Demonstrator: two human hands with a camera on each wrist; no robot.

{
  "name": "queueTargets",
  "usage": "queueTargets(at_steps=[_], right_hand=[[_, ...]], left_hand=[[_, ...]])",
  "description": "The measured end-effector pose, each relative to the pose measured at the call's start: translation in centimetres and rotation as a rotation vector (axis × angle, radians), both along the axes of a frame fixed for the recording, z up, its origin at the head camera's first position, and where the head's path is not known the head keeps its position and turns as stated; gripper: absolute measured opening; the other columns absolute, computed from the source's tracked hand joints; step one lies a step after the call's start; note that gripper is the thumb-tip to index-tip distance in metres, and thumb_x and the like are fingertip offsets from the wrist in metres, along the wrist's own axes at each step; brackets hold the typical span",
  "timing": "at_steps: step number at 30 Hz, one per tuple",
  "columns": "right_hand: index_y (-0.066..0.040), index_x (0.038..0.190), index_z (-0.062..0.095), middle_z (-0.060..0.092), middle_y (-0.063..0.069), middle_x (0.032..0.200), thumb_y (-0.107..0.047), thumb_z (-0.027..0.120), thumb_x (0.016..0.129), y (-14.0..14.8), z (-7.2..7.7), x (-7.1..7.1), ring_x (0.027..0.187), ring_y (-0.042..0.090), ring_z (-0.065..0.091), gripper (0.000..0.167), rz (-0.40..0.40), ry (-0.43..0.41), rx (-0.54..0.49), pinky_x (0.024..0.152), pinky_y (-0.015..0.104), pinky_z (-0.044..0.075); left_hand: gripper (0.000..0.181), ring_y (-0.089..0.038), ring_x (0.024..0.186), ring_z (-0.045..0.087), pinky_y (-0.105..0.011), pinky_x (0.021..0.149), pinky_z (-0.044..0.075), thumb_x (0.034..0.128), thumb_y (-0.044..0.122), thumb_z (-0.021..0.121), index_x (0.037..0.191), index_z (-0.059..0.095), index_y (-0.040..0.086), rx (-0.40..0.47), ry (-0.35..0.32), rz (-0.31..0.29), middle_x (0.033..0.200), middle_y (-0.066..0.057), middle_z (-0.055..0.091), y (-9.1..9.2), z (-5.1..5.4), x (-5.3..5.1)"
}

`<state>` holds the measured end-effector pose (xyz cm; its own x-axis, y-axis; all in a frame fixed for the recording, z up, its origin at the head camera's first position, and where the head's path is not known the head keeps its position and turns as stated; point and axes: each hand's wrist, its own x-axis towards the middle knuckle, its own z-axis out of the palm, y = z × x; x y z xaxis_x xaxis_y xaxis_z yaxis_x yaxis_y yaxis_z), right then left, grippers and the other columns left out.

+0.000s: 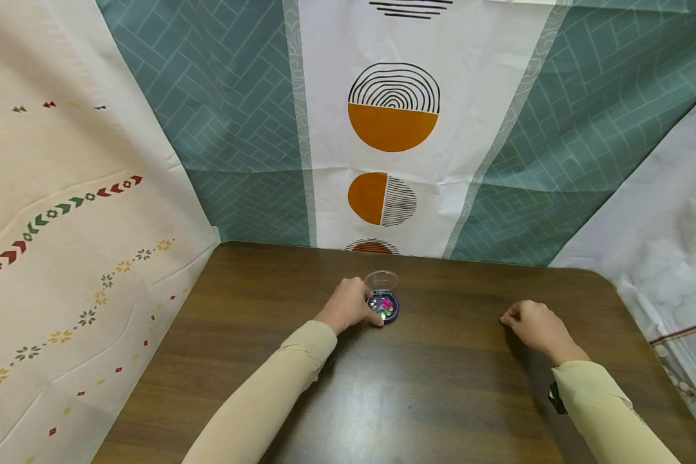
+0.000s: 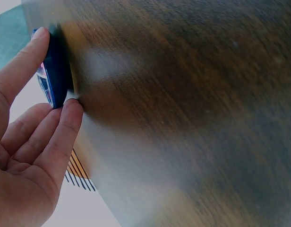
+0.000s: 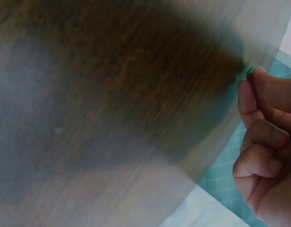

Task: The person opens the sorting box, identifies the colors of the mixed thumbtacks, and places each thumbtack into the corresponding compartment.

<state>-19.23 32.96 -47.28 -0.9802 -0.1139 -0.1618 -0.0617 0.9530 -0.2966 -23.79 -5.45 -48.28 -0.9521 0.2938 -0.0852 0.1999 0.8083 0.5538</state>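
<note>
A small round dark-blue case (image 1: 393,314) stands on the table with its clear lid (image 1: 381,280) raised at the back. Inside it lie small pink, green and pale pieces, too small to name. My left hand (image 1: 349,305) grips the case by its rim, thumb on the near side and fingers on the far side. In the left wrist view the blue case (image 2: 59,75) shows edge-on between thumb and fingertips. Well to the right, just over the table, my right hand (image 1: 538,327) pinches a tiny green piece (image 3: 251,70) between thumb and index finger, the other fingers curled in.
The brown wooden table (image 1: 429,399) runs back to a patterned curtain (image 1: 249,129) along its far edge. A cream embroidered cloth (image 1: 81,270) hangs at the left, and a pale marbled cloth (image 1: 673,212) at the right. Something dark sits at the right wrist.
</note>
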Motion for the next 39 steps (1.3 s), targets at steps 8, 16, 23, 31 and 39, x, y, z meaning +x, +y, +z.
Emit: queueTargets(at_steps=[8, 16, 23, 31, 39], right_hand=[[-0.011, 0.093, 0.072, 0.07, 0.003, 0.085, -0.028, 0.059, 0.091, -1.3, 0.3, -0.4, 0.063, 0.013, 0.051, 0.021, 0.013, 0.023, -0.021, 0.053, 0.03, 0.038], [-0.008, 0.097, 0.07, 0.069, 0.005, 0.09, -0.029, 0.056, 0.094, -3.7, 0.5, -1.6, 0.071, 0.015, 0.052, 0.025, 0.013, 0.036, -0.205, 0.059, 0.028, 0.039], [-0.004, 0.103, 0.067, 0.069, 0.012, 0.1, -0.026, 0.052, 0.096, -6.3, 1.3, -2.5, 0.094, 0.023, 0.062, 0.027, 0.024, -0.012, -0.387, 0.071, 0.029, 0.046], [-0.003, 0.105, 0.066, 0.067, 0.015, 0.103, -0.023, 0.051, 0.097, -9.5, 2.1, -3.5, 0.096, 0.03, 0.06, 0.026, 0.064, -0.048, -0.441, 0.07, 0.03, 0.044], [-0.005, 0.099, 0.068, 0.068, 0.013, 0.098, -0.024, 0.053, 0.096, -12.5, 2.0, -4.1, 0.078, 0.02, 0.052, 0.024, 0.121, -0.05, -0.457, 0.066, 0.03, 0.042]], left_hand=[[0.063, -0.016, 0.093, 0.063, -0.03, 0.085, 0.052, 0.0491, 0.041, 0.091, 0.099, 0.073, 0.008, 0.001, -0.003, -0.003, 0.099, -0.002, 0.072, -0.1, 0.0, 0.1], [0.062, -0.016, 0.094, 0.063, -0.031, 0.085, 0.052, 0.05, 0.041, 0.091, 0.099, 0.073, 0.008, 0.001, -0.011, 0.0, 0.1, -0.002, 0.072, -0.1, 0.2, 0.0], [0.063, -0.016, 0.094, 0.063, -0.03, 0.085, 0.052, 0.0504, 0.04, 0.091, 0.1, 0.072, 0.006, 0.011, -0.017, -0.006, 0.1, -0.003, 0.072, -0.2, 0.3, 0.1], [0.063, -0.016, 0.094, 0.062, -0.031, 0.086, 0.052, 0.0506, 0.039, 0.091, 0.101, 0.072, 0.006, 0.014, -0.026, 0.001, 0.101, -0.003, 0.071, -0.2, 0.3, 0.1], [0.062, -0.016, 0.095, 0.063, -0.03, 0.084, 0.052, 0.05, 0.04, 0.091, 0.1, 0.073, 0.008, 0.005, -0.011, -0.01, 0.1, -0.003, 0.072, 0.0, 0.4, 0.1]])
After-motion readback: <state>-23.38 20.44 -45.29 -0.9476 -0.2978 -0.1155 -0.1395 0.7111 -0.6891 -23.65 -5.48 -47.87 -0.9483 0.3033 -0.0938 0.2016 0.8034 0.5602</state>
